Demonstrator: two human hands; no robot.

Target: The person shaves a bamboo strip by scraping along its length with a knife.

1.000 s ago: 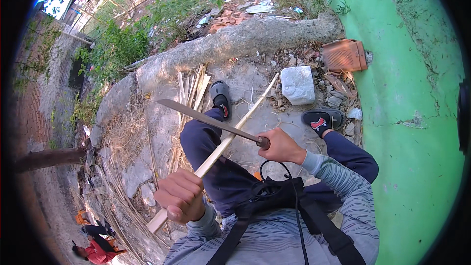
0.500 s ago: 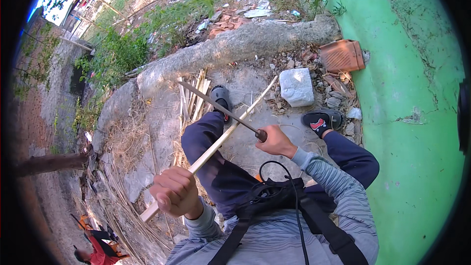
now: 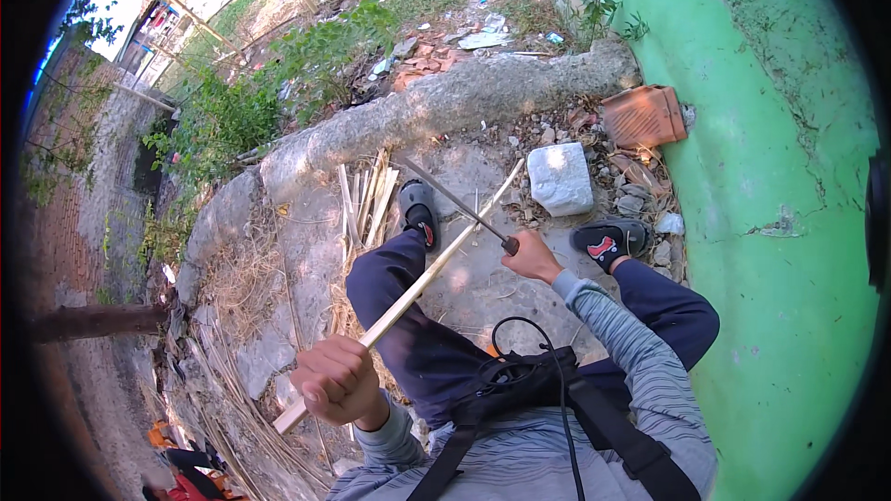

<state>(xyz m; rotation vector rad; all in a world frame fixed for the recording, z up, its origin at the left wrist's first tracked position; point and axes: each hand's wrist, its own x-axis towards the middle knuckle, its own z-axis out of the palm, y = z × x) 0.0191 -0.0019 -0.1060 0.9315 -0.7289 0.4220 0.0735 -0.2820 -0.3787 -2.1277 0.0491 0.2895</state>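
Two bare hands work on the near side of a whitish, roughly square stone block (image 3: 561, 179), which serves as the landmark for everything else. Left of the block and nearer the person, the left hand (image 3: 337, 380) has its fingers wrapped tightly around a long, straight, pale wooden strip (image 3: 429, 276), close to its near end. This strip slants from that fist, over the leg in dark blue trousers (image 3: 394, 315), up to a thin far end just left of the block. Slightly left of the block and on its near side, the right hand (image 3: 532, 258) has its fingers closed around the dark handle of a long, narrow, brownish metal blade (image 3: 445, 195). The blade crosses the strip and points away to the left of the block; whether the two touch where they cross, I cannot tell. Farther left of the block lies a bundle of pale, split wooden slats (image 3: 368, 197), with a black shoe (image 3: 419, 213) between. Another black shoe with a red patch (image 3: 610, 241) stands to the block's near right. Beyond the block and to its right, a ridged, reddish-orange clay piece (image 3: 643, 117) rests beside a bright green wall (image 3: 770, 315).
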